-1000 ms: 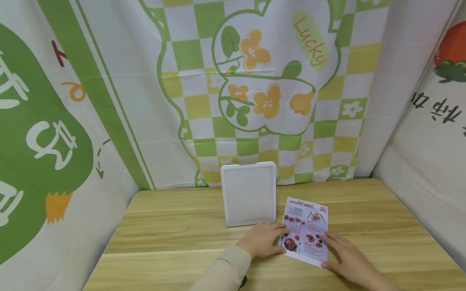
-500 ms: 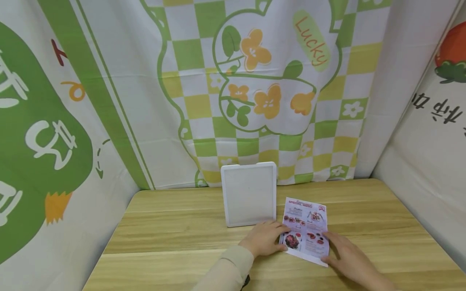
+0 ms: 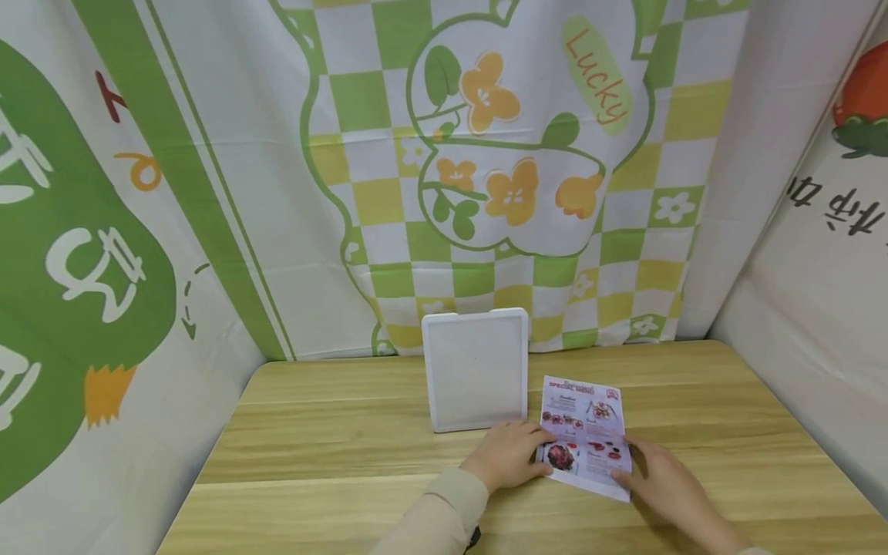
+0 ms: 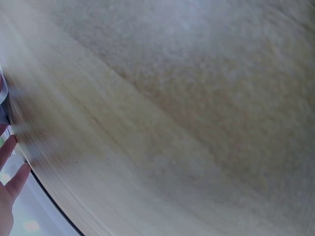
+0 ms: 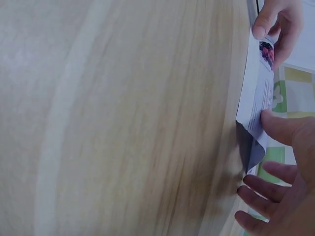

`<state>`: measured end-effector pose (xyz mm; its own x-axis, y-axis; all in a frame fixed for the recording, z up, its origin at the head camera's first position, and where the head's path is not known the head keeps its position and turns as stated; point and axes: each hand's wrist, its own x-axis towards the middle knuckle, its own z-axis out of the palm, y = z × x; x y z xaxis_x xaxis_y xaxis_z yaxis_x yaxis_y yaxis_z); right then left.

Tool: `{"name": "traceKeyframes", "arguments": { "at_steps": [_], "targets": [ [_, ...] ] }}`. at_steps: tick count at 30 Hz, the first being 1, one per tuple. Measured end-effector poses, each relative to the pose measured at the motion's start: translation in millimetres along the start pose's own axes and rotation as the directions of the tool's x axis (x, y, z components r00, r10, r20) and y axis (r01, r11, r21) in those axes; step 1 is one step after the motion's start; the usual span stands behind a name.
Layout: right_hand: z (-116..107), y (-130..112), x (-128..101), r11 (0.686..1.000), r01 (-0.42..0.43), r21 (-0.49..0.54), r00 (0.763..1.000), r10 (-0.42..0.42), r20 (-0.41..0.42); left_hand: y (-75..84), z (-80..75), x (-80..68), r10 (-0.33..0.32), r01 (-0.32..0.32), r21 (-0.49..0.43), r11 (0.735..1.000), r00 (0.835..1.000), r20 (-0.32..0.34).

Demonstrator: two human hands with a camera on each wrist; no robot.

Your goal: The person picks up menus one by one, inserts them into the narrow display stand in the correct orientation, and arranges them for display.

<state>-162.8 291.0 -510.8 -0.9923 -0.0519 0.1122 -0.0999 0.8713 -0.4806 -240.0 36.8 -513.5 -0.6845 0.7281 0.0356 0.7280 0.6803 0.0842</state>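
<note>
While both hands work the menu leaflet (image 3: 586, 439), it lies on the wooden table (image 3: 333, 447) right of centre, nearer the front edge than the back, its near end lifted off the wood. Left hand (image 3: 509, 455) rests on the leaflet's left edge with the fingers curved over the paper and the thumb against that edge; seen from the right wrist, its fingertips (image 5: 261, 24) pinch the sheet. Right hand (image 3: 659, 482) is at the near right corner of the leaflet, the thumb (image 5: 280, 125) pressed on the printed face, the other fingers spread under and beside the raised corner, so the paper is nipped between thumb and fingers. Right wrist view shows that corner curled up, grey underside showing. A white square board (image 3: 475, 368) stands upright at the table's back edge, leaning on the checked green and yellow cloth (image 3: 499, 154), just behind the left hand and not touching the leaflet. Left wrist view shows blurred table surface and two fingertips (image 4: 17, 179) at the frame's lower left.
</note>
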Motion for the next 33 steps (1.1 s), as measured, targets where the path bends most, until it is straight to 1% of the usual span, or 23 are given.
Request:
{"name": "traceKeyframes", "arguments": {
  "at_steps": [4, 8, 10, 12, 17, 22, 27, 29, 33],
  "targets": [
    [-2, -5, -1, 0.999, -0.038, 0.013, 0.999, 0.038, -0.012, 0.5, 0.2, -0.4, -0.003, 0.003, 0.0, 1.0, 1.0, -0.007],
    [-2, -7, 4, 0.99, -0.097, 0.105, 0.995, 0.098, -0.006, 0.4, 0.0, -0.7, 0.0, 0.001, 0.011, 1.0, 1.0, -0.013],
    [-1, -6, 7, 0.976, -0.131, 0.174, 0.991, 0.134, -0.004, 0.4, -0.5, -0.8, 0.001, -0.001, 0.013, 1.0, 1.0, -0.013],
    [0, -5, 11, 0.954, -0.173, 0.243, 0.984, 0.178, 0.001, 0.6, -0.9, -0.9, 0.0, 0.0, 0.012, 1.0, 1.0, -0.011],
    [3, -3, 15, 0.911, -0.226, 0.346, 0.969, 0.248, -0.02, 0.8, -1.4, -1.0, -0.002, 0.002, -0.003, 1.0, 1.0, 0.003],
    [4, -5, 18, 0.89, -0.249, 0.381, 0.956, 0.288, -0.047, -0.1, 0.3, -1.4, -0.003, 0.003, -0.003, 1.0, 1.0, -0.002],
    [6, -7, 20, 0.879, -0.271, 0.393, 0.945, 0.32, -0.063, 1.0, 1.3, -2.3, -0.01, 0.01, -0.015, 1.0, 1.0, -0.003],
    [7, -7, 20, 0.873, -0.278, 0.401, 0.942, 0.33, -0.066, 2.3, 0.5, -2.8, -0.023, 0.023, -0.036, 0.999, 1.0, -0.009],
    [10, -6, 20, 0.857, -0.29, 0.426, 0.936, 0.347, -0.062, 5.4, -1.8, -4.8, -0.072, 0.069, -0.087, 0.994, 0.997, -0.027]
  ]
}}
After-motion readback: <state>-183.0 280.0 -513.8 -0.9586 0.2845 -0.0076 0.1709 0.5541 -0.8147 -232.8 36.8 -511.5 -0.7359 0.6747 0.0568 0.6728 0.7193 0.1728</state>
